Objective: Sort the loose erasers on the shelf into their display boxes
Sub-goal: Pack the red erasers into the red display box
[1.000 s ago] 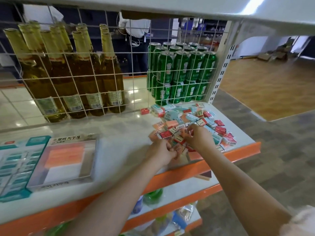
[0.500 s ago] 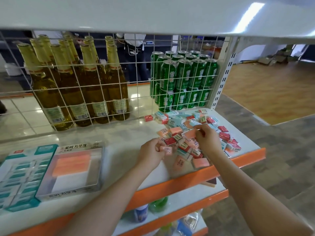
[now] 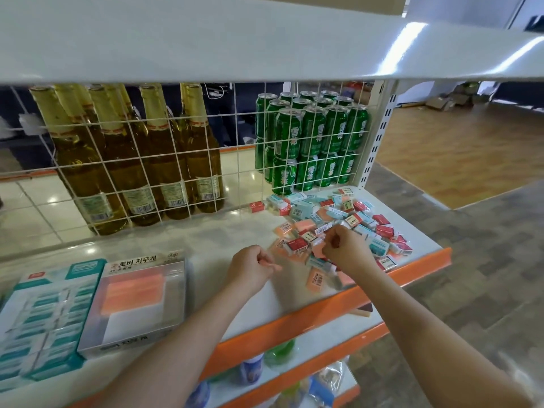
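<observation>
I am seeing both fists curling: left hand (image 3: 250, 273) pinching something pink, right hand (image 3: 344, 250) hiding its catch over the erasers (image 3: 338, 222).

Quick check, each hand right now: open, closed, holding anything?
Left hand: fingers curled, pinching a peach eraser.
Right hand: fingers curled over the eraser pile, apparently pinching a pink eraser; the grip is partly hidden.

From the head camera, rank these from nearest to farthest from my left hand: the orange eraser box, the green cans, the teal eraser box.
From the left hand:
1. Orange eraser box, just to its left.
2. Teal eraser box, farther left, at the shelf end.
3. Green cans, behind the wire grid, back right.
</observation>
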